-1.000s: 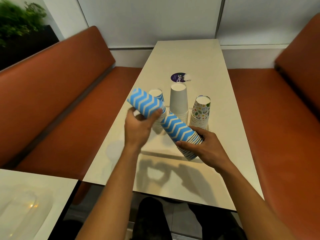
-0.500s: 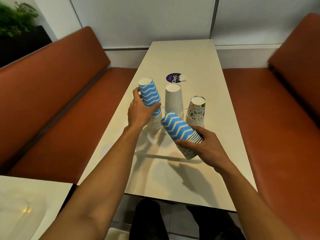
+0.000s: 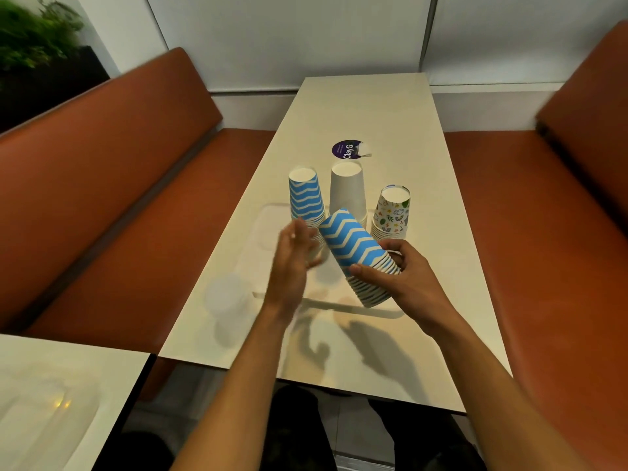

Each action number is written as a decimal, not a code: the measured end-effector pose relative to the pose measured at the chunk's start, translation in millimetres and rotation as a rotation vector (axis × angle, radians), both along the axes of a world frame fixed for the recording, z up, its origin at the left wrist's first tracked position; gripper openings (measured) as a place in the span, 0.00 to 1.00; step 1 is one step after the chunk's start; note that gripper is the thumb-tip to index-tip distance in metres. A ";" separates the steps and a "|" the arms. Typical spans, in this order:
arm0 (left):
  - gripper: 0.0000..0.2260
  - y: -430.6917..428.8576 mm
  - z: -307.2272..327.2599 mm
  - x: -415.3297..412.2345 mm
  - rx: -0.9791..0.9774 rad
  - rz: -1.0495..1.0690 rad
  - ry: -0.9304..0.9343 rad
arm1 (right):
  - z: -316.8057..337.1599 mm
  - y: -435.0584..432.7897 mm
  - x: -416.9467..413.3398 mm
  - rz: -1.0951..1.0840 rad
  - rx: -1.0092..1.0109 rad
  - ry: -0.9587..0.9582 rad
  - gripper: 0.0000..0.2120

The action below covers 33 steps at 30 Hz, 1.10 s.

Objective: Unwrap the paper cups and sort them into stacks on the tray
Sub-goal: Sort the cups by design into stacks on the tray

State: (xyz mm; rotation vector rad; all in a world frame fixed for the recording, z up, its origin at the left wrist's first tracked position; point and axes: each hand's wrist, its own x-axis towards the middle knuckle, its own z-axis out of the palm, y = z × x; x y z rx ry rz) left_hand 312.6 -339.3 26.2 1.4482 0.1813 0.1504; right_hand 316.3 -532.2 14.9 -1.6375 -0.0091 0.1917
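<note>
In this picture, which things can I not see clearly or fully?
Left hand: motion blur, head view; whether it touches the standing blue stack is unclear, and it hides that stack's base.
White stack: base partly hidden behind the held blue stack in the right hand.
Sticker: small print too small.

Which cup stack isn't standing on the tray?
The tilted blue-and-white zigzag paper cup stack, gripped in the right hand. The other zigzag stack, the plain white stack and the printed stack all stand upside down on the pale tray.
</note>
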 end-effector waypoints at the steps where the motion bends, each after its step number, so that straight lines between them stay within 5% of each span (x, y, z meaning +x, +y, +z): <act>1: 0.32 -4.6 -6.6 -9.8 -0.051 -0.090 0.029 | -0.3 1.5 -0.1 0.005 -0.005 -0.002 0.35; 11: 0.23 -26.0 -28.8 -46.5 -0.352 -0.187 0.184 | -2.7 10.5 -8.0 0.099 -0.289 -0.137 0.27; 17: 0.23 -24.7 -26.0 -52.5 -0.443 -0.092 0.188 | -3.0 3.2 -12.1 0.292 -0.422 -0.196 0.51; 20: 0.24 -25.7 -26.9 -55.5 -0.455 -0.071 0.169 | -6.8 7.2 -20.6 0.235 -0.560 -0.266 0.50; 24: 0.24 -22.6 -26.4 -56.9 -0.435 -0.088 0.171 | -6.4 12.3 -25.7 0.153 -0.421 -0.323 0.35; 33: 0.28 7.6 -26.7 -49.4 -0.403 -0.228 0.045 | 3.4 -0.8 -14.9 0.254 -0.181 -0.167 0.33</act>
